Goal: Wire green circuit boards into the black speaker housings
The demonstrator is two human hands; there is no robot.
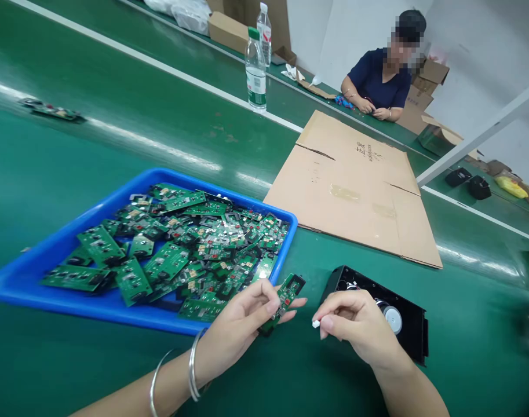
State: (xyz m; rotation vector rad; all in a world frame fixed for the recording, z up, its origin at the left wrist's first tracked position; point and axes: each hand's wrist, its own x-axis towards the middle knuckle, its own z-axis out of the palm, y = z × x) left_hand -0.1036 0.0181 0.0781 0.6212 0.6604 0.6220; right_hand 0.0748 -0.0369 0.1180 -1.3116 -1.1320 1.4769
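Note:
My left hand (pixel 251 315) is closed around a green circuit board (pixel 289 291), just past the near right corner of a blue tray (pixel 292 231). Many similar boards (pixel 172 260) lie heaped in that tray. Between the thumb and fingertips of my right hand (pixel 355 321) is a small white connector (pixel 316 324); any wires on it are hidden by the hand. Behind my right hand sits an open black housing (pixel 414 327) with a round silver speaker (pixel 393 318) inside, partly covered by the hand.
A flattened cardboard box (pixel 355 185) lies beyond the housing. One board (pixel 51 110) rests far left on the green table. Two water bottles (pixel 256 81) stand near the white line. Across the bench a co-worker (pixel 379 81) sits with both hands together near boxes.

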